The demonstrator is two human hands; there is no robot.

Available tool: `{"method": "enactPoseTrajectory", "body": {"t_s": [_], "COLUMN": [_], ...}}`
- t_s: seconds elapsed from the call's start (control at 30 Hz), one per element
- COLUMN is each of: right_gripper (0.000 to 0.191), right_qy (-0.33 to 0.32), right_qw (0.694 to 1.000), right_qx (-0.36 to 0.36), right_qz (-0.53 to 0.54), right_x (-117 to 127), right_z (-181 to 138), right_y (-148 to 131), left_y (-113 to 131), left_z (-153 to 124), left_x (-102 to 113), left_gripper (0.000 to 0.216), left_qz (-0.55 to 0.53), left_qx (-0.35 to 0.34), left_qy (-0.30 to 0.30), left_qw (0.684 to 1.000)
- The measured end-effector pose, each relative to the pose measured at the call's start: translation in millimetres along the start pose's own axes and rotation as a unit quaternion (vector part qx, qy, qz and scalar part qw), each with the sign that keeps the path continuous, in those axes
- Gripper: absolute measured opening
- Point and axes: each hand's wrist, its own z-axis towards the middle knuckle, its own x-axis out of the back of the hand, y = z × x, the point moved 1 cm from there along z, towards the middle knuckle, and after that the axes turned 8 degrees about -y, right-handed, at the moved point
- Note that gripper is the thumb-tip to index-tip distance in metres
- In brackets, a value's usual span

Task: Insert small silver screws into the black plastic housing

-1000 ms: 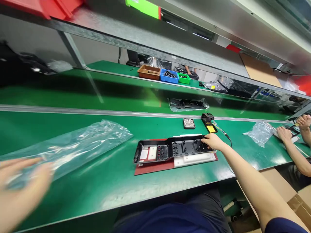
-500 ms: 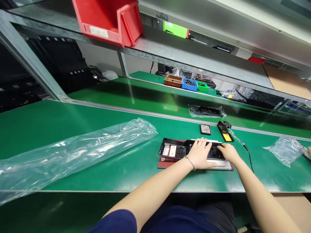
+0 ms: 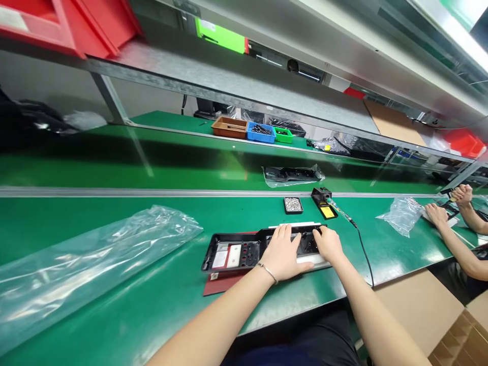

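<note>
A long black plastic housing [image 3: 236,250] lies on a red and white jig [image 3: 221,282] on the green bench. My left hand [image 3: 282,252] rests flat on the housing's middle, fingers stretched out. My right hand [image 3: 327,243] lies on the housing's right end with its fingers curled over the edge; what they pinch, if anything, is hidden. Just behind stand a small black tray of tiny metal parts [image 3: 293,205] and a soldering iron [image 3: 340,212] in its black and yellow stand [image 3: 323,202].
A long clear plastic bag [image 3: 87,264] lies at the left. Another bagged black part [image 3: 292,175] sits on the belt behind. Brown, blue and green bins [image 3: 261,131] stand far back. A co-worker's hands [image 3: 450,206] and a crumpled bag [image 3: 404,213] are at the right.
My left hand left the plastic bag at the left and came to rest on the housing beside my right hand. The view swung about meanwhile.
</note>
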Motion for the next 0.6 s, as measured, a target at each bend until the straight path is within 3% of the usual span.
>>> {"method": "enactPoseTrajectory", "body": {"t_s": [0.17, 0.33, 0.47, 0.6], "right_gripper": [0.036, 0.052, 0.037, 0.022], "right_qy": [-0.016, -0.007, -0.004, -0.052], "right_qw": [1.000, 0.998, 0.993, 0.972], "right_qx": [0.001, -0.015, 0.087, 0.193], "right_qz": [-0.010, -0.056, -0.082, -0.122], "right_x": [2.5, 34.0, 53.5, 41.1], "right_z": [-5.2, 15.4, 59.6, 108.6], "right_y": [-1.1, -16.3, -47.4, -76.0], "left_y": [-2.8, -2.3, 0.4, 3.0], "left_z": [-3.0, -4.5, -6.6, -7.7], "left_x": [0.4, -2.8, -2.3, -1.0], "left_gripper": [0.097, 0.097, 0.094, 0.096], "left_qz": [-0.028, -0.083, -0.119, -0.134], "left_qx": [-0.004, -0.005, 0.003, 0.012], "left_qy": [-0.019, -0.020, -0.029, -0.051], "left_qw": [0.999, 0.996, 0.992, 0.990]}}
